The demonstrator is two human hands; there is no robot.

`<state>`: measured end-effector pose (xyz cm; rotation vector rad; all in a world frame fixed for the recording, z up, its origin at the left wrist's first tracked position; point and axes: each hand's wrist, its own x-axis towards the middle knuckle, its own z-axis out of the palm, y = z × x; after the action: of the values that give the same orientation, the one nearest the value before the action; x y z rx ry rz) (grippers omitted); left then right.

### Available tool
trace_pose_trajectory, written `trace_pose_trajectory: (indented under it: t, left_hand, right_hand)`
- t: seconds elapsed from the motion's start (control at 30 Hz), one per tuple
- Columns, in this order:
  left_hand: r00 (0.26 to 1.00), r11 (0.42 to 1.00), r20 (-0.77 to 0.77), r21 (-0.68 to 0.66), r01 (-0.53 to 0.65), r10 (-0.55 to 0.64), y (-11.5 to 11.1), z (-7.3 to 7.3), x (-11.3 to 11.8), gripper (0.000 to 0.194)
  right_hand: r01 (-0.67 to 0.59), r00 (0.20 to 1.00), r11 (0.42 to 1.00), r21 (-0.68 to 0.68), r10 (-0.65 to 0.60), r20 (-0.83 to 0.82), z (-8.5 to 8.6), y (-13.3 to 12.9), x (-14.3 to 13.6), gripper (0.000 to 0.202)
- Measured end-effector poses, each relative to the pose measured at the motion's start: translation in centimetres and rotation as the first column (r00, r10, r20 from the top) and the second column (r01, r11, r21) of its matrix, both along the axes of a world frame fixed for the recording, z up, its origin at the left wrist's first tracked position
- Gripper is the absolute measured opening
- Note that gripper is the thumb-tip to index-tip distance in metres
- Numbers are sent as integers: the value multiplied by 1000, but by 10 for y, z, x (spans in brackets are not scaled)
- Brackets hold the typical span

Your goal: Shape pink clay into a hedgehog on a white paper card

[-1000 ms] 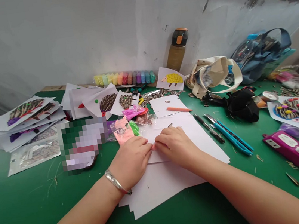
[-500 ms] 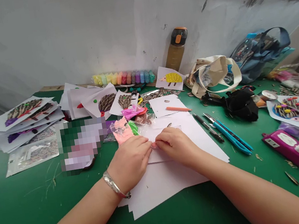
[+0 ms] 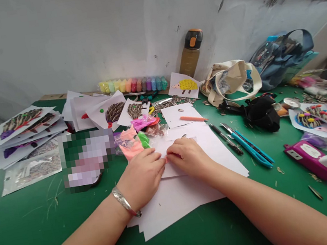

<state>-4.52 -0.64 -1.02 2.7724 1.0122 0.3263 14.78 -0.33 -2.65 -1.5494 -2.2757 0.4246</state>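
Note:
A small bit of pink clay (image 3: 166, 160) lies between my hands at the middle of the white paper (image 3: 175, 197), mostly covered by fingers. My right hand (image 3: 190, 156) is curled, thumb and fingertips pinched at the clay. Beside it, my left hand (image 3: 142, 174) rests on the paper with fingers stretched out, the tips close to the clay. A silver bangle (image 3: 123, 201) circles my left wrist. Just beyond the hands are a larger lump of pink clay (image 3: 130, 144), green clay (image 3: 143, 140) and a sunflower seed (image 3: 184, 136).
An orange crayon-like stick (image 3: 194, 118), a pen (image 3: 226, 139) and a blue utility knife (image 3: 249, 145) lie to the right. Stacked seed pictures (image 3: 21, 124) stand at the left. Behind are a water bottle (image 3: 191, 54), packed coloured clays (image 3: 133, 86), and a cream bag (image 3: 231, 80). A magenta glue-gun-like device (image 3: 314, 160) sits right.
My hands stay together at the paper's middle, with the fingers shifted slightly and the pink bit now more covered. The whole view has moved a little.

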Motion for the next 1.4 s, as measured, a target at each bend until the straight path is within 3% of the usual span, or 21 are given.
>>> trace_pose_trajectory:
  t: [0.23,0.57,0.8,1.0,1.27,1.4]
  left_hand:
    - [998,999,-57,-33,-9,7,-3,3,1,32]
    - [999,1000,-54,-29,-11,10,-3,1,0,26]
    - [998,1000,-56,-3,0,-1,-3,1,1,27]
    - [997,1000,-82,-28,-15,12,-3,3,2,27]
    - [999,1000,-50,-10,0,-1,-3,0,0,27]
    - [998,1000,-59,-7,-2,1,-3,0,1,27]
  right_hand:
    - [-57,997,997,54,60,-50,2,-8,13,24]
    - [-158,971,982,98,137,194,5,-20,11,27]
    - [-120,993,991,60,119,9,1,-15,17,28]
    - [-148,968,984,104,122,220,4,-18,9,29]
    - [-107,994,993,47,107,10,-1,-12,17,31]
    - [-139,983,983,120,123,136,1,-15,14,29]
